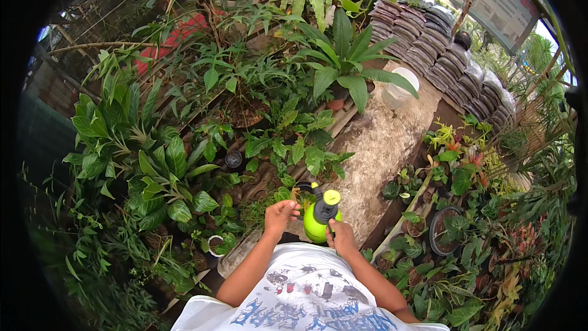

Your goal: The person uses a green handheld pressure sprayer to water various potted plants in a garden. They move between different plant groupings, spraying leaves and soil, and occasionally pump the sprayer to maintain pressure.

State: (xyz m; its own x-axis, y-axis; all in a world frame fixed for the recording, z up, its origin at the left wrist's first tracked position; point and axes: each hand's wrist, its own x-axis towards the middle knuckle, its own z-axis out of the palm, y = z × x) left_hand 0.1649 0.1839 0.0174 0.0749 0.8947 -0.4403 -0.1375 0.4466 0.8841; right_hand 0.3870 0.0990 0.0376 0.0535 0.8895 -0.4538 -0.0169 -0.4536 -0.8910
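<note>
A lime-green pump spray bottle [315, 224] with a black neck and a yellow pump knob [331, 197] is in front of my body. Its yellow-tipped nozzle points away from me. My right hand [343, 236] grips it at the black handle on the right side. To the left of the bottle my left hand [281, 217] is raised, thumb and fingertips brought close together. Whether something thin is between those fingertips is too small to tell. Just beyond the left hand are low green leaves [282, 194] at the walkway's edge.
A worn concrete walkway [381, 147] runs ahead, with a white plastic bucket [401, 86] on it. Stacked filled bags [436, 50] stand beyond. Dense potted foliage plants [161, 170] crowd the left; smaller pots, including a round black pot [446, 230], line the right.
</note>
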